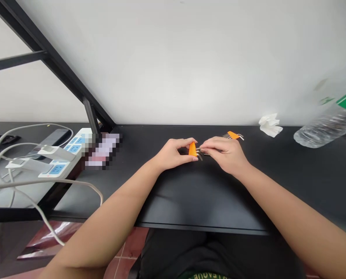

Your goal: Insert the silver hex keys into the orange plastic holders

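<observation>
Between the thumb and fingers of my left hand (175,154) is an orange holder (192,149), with metal hex keys (200,153) sticking out of its right side. My right hand (225,153) pinches one of the metal keys just right of the holder; its fingertips hide part of that key. Behind my right hand, a second orange holder (233,135) with several hex keys lies on the black table (190,193).
At the back right are a crumpled white tissue (270,124) and a clear plastic bottle (326,126) lying tilted. To the left stand a white power strip (74,149) with plugs and cables, a blurred packet (104,150) and a black metal frame (65,66).
</observation>
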Demonstrator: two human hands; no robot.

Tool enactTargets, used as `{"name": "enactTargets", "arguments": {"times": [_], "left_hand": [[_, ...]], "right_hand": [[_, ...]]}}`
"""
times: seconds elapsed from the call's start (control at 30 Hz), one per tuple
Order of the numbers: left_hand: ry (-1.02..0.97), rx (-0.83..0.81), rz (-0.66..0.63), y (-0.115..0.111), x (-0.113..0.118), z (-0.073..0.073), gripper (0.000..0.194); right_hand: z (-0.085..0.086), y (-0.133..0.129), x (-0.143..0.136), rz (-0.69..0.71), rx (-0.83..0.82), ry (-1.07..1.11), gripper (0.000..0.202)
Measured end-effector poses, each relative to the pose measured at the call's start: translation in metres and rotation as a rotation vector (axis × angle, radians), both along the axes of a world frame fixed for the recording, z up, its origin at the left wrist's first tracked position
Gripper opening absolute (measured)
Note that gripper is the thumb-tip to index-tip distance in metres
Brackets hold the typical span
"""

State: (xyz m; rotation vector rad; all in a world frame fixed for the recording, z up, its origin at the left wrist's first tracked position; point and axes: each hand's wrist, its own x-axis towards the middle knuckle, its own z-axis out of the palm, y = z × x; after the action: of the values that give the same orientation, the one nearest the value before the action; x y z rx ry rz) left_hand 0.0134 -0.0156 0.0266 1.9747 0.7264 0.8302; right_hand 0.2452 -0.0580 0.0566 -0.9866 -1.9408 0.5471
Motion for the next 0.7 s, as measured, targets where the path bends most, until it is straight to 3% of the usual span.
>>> {"name": "enactTargets", "arguments": {"times": [0.1, 0.27, 0.37, 0.57, 0.7], "left_hand": [[-0.024, 0.018, 0.015, -0.001, 0.002, 0.003, 0.044], [-0.084, -0.015, -0.014, -0.004, 0.002, 0.01, 0.038], [-0.068, 0.03, -0.02, -0.006, 0.002, 0.013, 0.033], [0.085, 0.252, 0.006, -0.012, 0.012, 0.012, 0.026], [0.167, 0.336, 0.037, -0.012, 0.013, 0.009, 0.023]], "right_hand": [[-0.005, 0.001, -0.005, 0.008, -0.187, 0.173, 0.01], [-0.012, 0.001, -0.012, 0.267, -0.714, 0.605, 0.037], [-0.015, 0.0, -0.014, 0.337, -0.862, 0.756, 0.038], [-0.019, 0.0, -0.016, 0.344, -1.058, 0.678, 0.039], [-0.019, 0.002, -0.014, 0.291, -1.021, 0.559, 0.041]]}}
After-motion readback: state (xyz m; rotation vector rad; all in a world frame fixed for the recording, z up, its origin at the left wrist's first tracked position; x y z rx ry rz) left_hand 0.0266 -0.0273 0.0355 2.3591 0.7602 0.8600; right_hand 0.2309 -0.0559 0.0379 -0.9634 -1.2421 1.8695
